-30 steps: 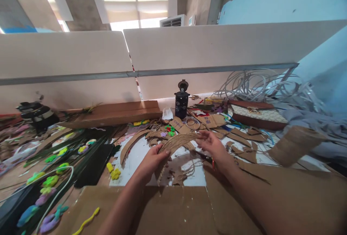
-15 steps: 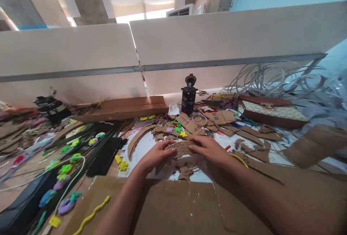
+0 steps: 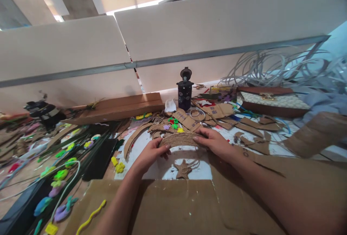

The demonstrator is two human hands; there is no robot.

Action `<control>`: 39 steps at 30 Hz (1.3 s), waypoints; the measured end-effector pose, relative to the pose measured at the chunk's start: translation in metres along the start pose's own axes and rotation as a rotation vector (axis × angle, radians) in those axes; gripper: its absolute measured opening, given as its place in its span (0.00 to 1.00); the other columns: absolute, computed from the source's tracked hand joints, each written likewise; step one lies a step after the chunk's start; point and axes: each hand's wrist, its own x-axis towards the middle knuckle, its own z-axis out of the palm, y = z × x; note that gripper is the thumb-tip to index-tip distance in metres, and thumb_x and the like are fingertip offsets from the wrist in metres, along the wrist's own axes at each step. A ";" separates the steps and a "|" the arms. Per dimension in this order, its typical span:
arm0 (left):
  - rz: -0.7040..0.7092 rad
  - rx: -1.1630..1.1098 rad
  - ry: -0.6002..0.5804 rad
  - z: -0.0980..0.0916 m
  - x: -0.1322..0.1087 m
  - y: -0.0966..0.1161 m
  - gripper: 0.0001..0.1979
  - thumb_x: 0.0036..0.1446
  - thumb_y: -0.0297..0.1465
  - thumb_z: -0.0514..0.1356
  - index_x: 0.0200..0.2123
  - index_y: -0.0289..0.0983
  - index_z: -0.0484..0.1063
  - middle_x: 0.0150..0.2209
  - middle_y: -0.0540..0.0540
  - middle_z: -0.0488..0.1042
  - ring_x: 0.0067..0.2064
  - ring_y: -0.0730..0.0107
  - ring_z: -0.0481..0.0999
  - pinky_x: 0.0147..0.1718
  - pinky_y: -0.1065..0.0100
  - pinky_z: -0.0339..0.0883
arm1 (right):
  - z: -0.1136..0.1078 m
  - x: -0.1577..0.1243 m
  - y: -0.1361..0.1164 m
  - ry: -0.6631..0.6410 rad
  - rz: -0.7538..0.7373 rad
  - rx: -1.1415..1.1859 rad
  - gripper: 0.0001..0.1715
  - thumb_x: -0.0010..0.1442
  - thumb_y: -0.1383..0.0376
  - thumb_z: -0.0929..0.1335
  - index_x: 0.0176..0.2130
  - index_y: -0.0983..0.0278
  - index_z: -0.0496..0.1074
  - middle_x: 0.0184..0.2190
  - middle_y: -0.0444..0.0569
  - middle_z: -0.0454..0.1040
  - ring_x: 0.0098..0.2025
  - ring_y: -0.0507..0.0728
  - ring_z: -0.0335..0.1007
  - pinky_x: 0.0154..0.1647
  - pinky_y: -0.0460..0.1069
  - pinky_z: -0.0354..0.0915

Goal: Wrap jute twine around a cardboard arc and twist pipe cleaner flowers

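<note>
Both my hands hold a curved cardboard arc wrapped in jute twine just above the table. My left hand pinches its left end, fingers closed on it. Its right end is gripped by my right hand. Loose twine trails down from the arc to a small twine-covered star lying on the white sheet below. A flat cardboard sheet lies under my forearms.
A dark bottle stands behind the arc. Cardboard offcuts, a long flat box, a patterned bag and tangled grey strips lie to the back and right. Coloured pipe-cleaner flowers and green stems fill the left.
My right hand came in from the right and took the arc's right end. The arc turned from tilted to level, and the star beneath it came into sight.
</note>
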 end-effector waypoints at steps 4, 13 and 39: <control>0.023 -0.013 0.007 0.004 0.003 0.001 0.16 0.51 0.43 0.68 0.29 0.37 0.71 0.25 0.50 0.73 0.26 0.72 0.69 0.29 0.69 0.64 | 0.002 -0.001 -0.002 0.000 0.099 0.120 0.19 0.49 0.51 0.74 0.29 0.63 0.71 0.20 0.39 0.63 0.22 0.50 0.53 0.25 0.47 0.47; 0.050 0.054 0.074 0.008 0.002 -0.001 0.16 0.53 0.43 0.66 0.28 0.38 0.68 0.24 0.51 0.73 0.26 0.71 0.71 0.28 0.70 0.64 | 0.002 0.001 0.001 0.013 0.129 0.198 0.23 0.44 0.49 0.76 0.28 0.63 0.71 0.20 0.39 0.64 0.22 0.50 0.53 0.24 0.47 0.46; 0.166 0.050 0.133 0.025 0.006 -0.002 0.16 0.55 0.44 0.63 0.28 0.38 0.68 0.21 0.53 0.69 0.23 0.75 0.62 0.24 0.73 0.54 | 0.009 -0.001 0.006 -0.119 -0.120 -0.064 0.15 0.56 0.55 0.71 0.38 0.64 0.78 0.35 0.49 0.78 0.38 0.59 0.70 0.39 0.51 0.61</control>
